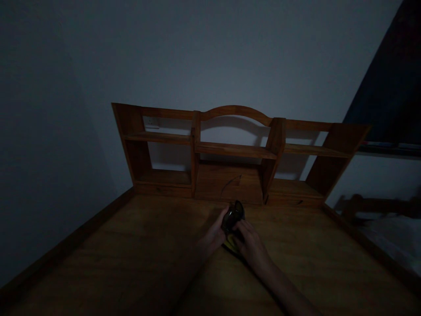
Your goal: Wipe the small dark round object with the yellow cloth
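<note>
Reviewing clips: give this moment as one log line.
left hand: holds dark item; right hand: touches it; yellow piece: between hands; shelf: behind

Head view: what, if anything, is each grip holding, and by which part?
The left grip holds a dark glossy object by its left side; the right grip is at its lower right, but it's too dark to tell whether it clasps.

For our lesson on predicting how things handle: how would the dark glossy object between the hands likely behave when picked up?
The dark glossy object may be slippery, since bright highlights suggest a smooth surface. It seems stiff: its rounded top stands past the fingers without sagging. It is probably light, being quite small.
</note>
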Available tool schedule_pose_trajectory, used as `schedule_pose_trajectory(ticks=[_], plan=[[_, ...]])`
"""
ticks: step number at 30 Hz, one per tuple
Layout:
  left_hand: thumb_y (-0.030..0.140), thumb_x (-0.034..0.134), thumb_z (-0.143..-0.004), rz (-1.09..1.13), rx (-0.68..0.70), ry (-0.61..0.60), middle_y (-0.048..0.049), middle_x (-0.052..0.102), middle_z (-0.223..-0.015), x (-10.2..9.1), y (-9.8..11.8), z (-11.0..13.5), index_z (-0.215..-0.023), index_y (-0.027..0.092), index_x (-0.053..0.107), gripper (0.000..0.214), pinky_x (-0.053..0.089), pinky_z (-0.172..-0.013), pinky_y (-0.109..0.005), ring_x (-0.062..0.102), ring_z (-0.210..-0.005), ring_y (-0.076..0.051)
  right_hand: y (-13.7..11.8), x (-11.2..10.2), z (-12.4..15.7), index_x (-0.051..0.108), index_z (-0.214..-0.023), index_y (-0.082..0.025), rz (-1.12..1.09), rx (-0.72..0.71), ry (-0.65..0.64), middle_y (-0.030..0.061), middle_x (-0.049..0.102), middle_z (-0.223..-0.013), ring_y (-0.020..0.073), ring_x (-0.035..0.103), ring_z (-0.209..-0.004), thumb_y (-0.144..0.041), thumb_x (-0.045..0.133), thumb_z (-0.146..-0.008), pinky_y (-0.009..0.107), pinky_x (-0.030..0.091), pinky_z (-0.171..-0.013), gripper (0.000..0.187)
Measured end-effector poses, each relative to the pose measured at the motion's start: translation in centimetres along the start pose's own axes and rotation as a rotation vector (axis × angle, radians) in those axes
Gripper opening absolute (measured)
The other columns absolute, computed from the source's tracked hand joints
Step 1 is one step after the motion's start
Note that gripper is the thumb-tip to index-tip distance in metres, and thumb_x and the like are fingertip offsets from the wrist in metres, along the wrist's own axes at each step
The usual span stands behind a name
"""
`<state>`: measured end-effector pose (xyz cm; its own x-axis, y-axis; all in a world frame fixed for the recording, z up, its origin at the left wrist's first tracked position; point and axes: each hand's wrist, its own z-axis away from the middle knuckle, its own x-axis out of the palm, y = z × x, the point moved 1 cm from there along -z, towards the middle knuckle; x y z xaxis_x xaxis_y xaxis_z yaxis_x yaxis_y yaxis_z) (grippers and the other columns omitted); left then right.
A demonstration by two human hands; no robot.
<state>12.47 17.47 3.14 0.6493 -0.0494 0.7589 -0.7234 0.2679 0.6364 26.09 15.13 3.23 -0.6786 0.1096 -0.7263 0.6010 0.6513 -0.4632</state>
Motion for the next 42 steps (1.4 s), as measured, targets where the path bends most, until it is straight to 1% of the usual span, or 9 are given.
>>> schedule_pose_trajectory(ticks=[4,10,17,21,24,27,33,39,42], plan=[[0.04,0.054,-0.088,0.018,0.006,-0.006,-0.004,0.071,-0.096,0.3,0.1,0.2,-0.101,0.015,0.067,0.031,0.041,-0.096,-0.027,0.063,-0.095,-0.017,-0.8,-0.7,-0.2,0.061,-0.103,-0.021,-0.063,0.016,-0.073,0.008,0.063,-0.109,0.0243,0.057,-0.105,-0.003,0.052,-0.075,0.041,0.045,-0.093,0.034],[0.04,0.051,-0.089,0.076,0.028,-0.013,-0.0058,0.069,-0.104,0.4,0.1,0.0,-0.104,0.014,0.065,0.032,0.04,-0.099,-0.028,0.063,-0.098,-0.017,-0.6,-0.9,0.0,0.055,-0.125,-0.025,-0.319,-0.02,-0.144,0.0062,0.058,-0.126,0.0229,0.053,-0.117,-0.004,0.053,-0.073,0.043,0.041,-0.101,0.055],[0.05,0.054,-0.084,0.021,-0.019,-0.004,-0.0073,0.071,-0.095,0.4,0.7,0.4,-0.098,0.013,0.067,0.042,0.044,-0.095,-0.031,0.064,-0.093,-0.021,-1.3,-0.7,0.7,0.024,-0.146,-0.027,-0.346,-0.07,-0.265,0.0072,0.026,-0.152,0.0246,0.021,-0.14,-0.014,0.064,-0.071,0.052,0.012,-0.113,0.086],[0.055,0.056,-0.081,-0.024,0.018,0.053,-0.0065,0.072,-0.088,0.7,0.4,0.4,-0.094,0.013,0.068,0.045,0.045,-0.091,-0.03,0.065,-0.091,-0.022,-1.9,-0.9,0.9,0.014,-0.148,-0.026,-0.398,-0.021,-0.274,0.0077,0.016,-0.154,0.0232,0.013,-0.142,-0.016,0.066,-0.072,0.048,0.016,-0.113,0.093],[0.06,0.056,-0.078,-0.112,0.026,0.125,-0.0069,0.071,-0.084,0.7,0.2,0.6,-0.096,0.013,0.067,0.051,0.048,-0.084,-0.032,0.065,-0.088,-0.023,-1.9,-1.1,1.0,0.016,-0.148,-0.026,-0.52,0.043,-0.283,0.0068,0.018,-0.154,0.0224,0.017,-0.141,-0.015,0.066,-0.071,0.044,0.022,-0.112,0.092],[0.06,0.057,-0.077,-0.284,0.134,0.224,-0.0076,0.071,-0.091,0.5,0.6,1.3,-0.1,0.015,0.067,0.051,0.046,-0.085,-0.031,0.063,-0.094,-0.024,-1.6,-1.3,1.0,0.02,-0.146,-0.028,-0.751,0.112,-0.332,0.0042,0.024,-0.153,0.021,0.025,-0.138,-0.01,0.065,-0.069,0.042,0.026,-0.111,0.092],[0.061,0.054,-0.078,-0.576,0.295,0.37,-0.0104,0.068,-0.102,0.9,1.5,2.8,-0.101,0.014,0.066,0.054,0.042,-0.091,-0.034,0.059,-0.101,-0.028,-1.5,-1.4,0.3,0.042,-0.136,-0.028,-1.263,0.189,-0.298,0.0049,0.043,-0.143,0.0232,0.041,-0.13,-0.009,0.066,-0.066,0.043,0.033,-0.107,0.076],[0.057,0.043,-0.086,-0.805,0.572,0.259,-0.0102,0.064,-0.114,1.5,1.2,2.6,-0.111,0.015,0.061,0.051,0.041,-0.096,-0.034,0.058,-0.107,-0.024,-0.8,-1.0,-0.4,0.058,-0.121,-0.027,-1.402,0.263,-0.234,0.0034,0.06,-0.124,0.0226,0.053,-0.116,-0.002,0.062,-0.059,0.039,0.038,-0.101,0.067],[0.054,0.044,-0.088,-0.811,0.619,0.199,-0.0091,0.062,-0.118,1.0,0.8,2.3,-0.117,0.018,0.056,0.048,0.04,-0.097,-0.033,0.057,-0.11,-0.022,-0.5,-0.8,-0.5,0.06,-0.118,-0.026,-1.4,0.265,-0.224,0.0027,0.064,-0.117,0.0217,0.057,-0.11,-0.001,0.057,-0.057,0.035,0.043,-0.092,0.066]])
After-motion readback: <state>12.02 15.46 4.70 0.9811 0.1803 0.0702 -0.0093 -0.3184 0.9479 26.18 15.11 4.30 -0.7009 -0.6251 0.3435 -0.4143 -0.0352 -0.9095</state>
